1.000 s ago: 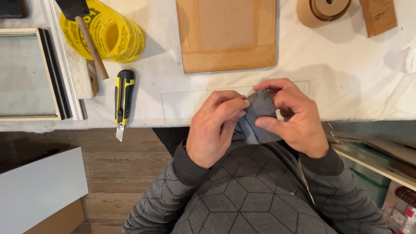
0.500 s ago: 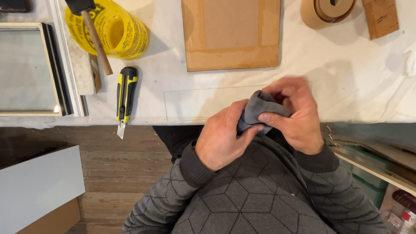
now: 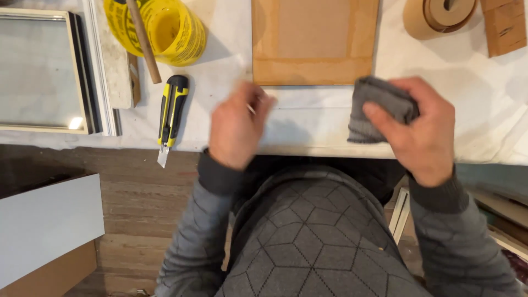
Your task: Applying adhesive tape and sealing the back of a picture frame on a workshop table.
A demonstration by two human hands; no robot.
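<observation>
My right hand (image 3: 421, 129) grips a folded grey cloth (image 3: 379, 102) just above the front edge of the white-covered table (image 3: 484, 110). My left hand (image 3: 236, 126) is blurred, apart from the cloth, with bent fingers on the table near the edge. It holds nothing that I can make out. A faint outline of a clear pane (image 3: 313, 118) lies flat between my hands. A brown backing board (image 3: 313, 41) lies just beyond it.
A yellow and black utility knife (image 3: 171, 113) lies left of my left hand, blade toward the edge. Behind it are a yellow tape roll (image 3: 165, 25) under a wooden handle (image 3: 143, 41) and a picture frame (image 3: 41, 69). A brown tape roll (image 3: 437, 16) and a wooden block (image 3: 503, 25) sit far right.
Both hands held the cloth together near my body. Now my left hand has let go and moved left onto the table, and my right hand has carried the cloth to the right.
</observation>
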